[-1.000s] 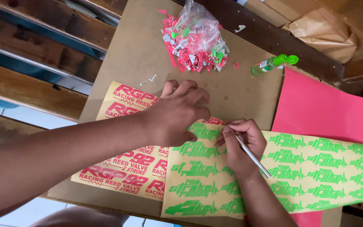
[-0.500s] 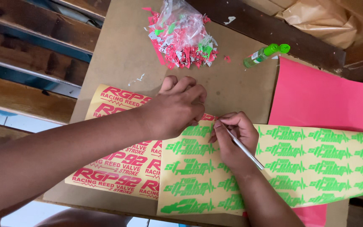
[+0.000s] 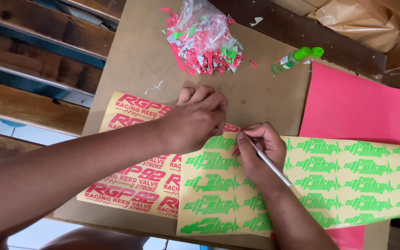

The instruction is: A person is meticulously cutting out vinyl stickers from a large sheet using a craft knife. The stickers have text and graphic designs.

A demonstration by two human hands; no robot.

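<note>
Two sticker sheets overlap on the counter (image 3: 265, 99): my right hand (image 3: 260, 155) pinches a thin silver tool (image 3: 269, 163) over the green-print sheet (image 3: 343, 180), its tip hidden by my fingers. My left hand (image 3: 195, 120) presses down, fingers curled, covering the red-print sheet (image 3: 135, 178) edge; what they pinch I cannot tell.
</note>
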